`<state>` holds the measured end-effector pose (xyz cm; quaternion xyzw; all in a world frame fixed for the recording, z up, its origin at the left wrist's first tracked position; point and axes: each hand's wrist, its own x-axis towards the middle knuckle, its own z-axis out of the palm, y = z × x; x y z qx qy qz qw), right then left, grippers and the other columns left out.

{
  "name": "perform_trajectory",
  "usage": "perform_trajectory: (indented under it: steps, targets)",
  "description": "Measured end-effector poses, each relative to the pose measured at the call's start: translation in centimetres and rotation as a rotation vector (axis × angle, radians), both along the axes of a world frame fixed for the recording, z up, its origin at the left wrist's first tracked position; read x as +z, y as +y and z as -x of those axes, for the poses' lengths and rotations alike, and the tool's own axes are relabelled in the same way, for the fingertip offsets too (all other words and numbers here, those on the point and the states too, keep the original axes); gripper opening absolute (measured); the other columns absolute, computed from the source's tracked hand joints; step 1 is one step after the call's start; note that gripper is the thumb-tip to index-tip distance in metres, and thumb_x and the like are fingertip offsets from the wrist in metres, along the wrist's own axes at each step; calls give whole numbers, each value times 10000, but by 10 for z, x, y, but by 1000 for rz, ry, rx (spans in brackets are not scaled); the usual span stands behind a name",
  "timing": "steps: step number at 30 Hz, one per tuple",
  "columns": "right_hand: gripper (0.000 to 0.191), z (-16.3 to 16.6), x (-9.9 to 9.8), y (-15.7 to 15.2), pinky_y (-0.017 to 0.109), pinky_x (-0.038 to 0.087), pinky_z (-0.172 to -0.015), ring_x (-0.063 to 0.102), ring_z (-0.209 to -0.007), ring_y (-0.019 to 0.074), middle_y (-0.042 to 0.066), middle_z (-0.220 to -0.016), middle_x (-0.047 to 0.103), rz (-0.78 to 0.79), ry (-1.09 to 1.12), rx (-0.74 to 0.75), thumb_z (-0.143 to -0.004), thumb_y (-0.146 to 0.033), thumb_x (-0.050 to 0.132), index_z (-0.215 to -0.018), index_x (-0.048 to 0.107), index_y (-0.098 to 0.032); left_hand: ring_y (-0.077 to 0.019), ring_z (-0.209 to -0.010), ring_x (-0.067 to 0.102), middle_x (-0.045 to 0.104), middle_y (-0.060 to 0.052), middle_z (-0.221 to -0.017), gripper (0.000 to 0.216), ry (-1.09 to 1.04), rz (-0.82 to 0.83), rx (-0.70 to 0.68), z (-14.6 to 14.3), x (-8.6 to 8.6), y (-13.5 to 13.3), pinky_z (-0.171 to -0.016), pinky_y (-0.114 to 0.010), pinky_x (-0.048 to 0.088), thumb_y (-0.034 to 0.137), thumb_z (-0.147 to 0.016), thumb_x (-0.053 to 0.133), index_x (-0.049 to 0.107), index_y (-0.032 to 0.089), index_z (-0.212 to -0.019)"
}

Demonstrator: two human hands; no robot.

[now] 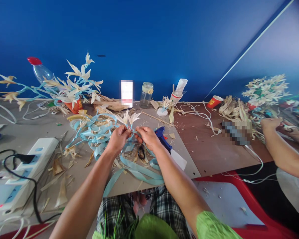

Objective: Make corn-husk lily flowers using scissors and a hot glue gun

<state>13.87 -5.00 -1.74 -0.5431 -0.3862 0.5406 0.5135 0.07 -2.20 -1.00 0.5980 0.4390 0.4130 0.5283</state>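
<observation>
My left hand pinches the stems of a pair of cream corn-husk flowers, petals pointing up. Close beside it, my right hand has its fingers closed on a light blue ribbon near the stems. That ribbon loops down over the table's front edge. To the left lies a pile of blue-wrapped stems tangled with more ribbon. A blue glue gun rests right of my right hand. Black-handled scissors, partly covered, lie beneath my hands among husk scraps.
A white power strip with black cords sits at the left. Flower branches, a glass jar, a lit phone and a red paper cup line the wall. At right, another person's hands work near a dark device.
</observation>
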Motion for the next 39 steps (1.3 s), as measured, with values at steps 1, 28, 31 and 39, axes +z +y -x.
perform_trajectory:
  steps: [1,28,31,39]
  targets:
    - [347,-2,1,-1,208,299,-384,392,-365,63,-42,-492,515,-8,-8,31,-744,-490,585,-619,542,-169,-93,-507,395,478,37,-537,201,-39,25,-3,1,-2,1,-522,-236,300,336,-707,605,527,164,-638]
    - [147,-20,24,-29,166,196,-375,189,-319,22,-93,-420,401,285,287,411,-818,-300,504,-766,531,-164,-63,-555,461,554,25,-637,183,-422,149,-267,7,0,-3,-530,-191,345,290,-682,703,588,152,-717]
    - [283,-21,25,-35,207,342,-456,441,-434,72,-25,-571,563,140,102,298,-814,-446,510,-842,572,-171,-63,-541,431,513,38,-610,170,-327,88,-251,8,-2,1,-515,-191,316,308,-722,661,587,156,-738]
    - [197,7,27,-34,277,427,-700,572,-740,149,17,-809,651,-201,-583,-35,-657,-271,670,-824,620,-180,-93,-574,455,523,31,-607,162,-212,-20,-251,6,2,-2,-575,-225,354,311,-731,625,588,153,-722]
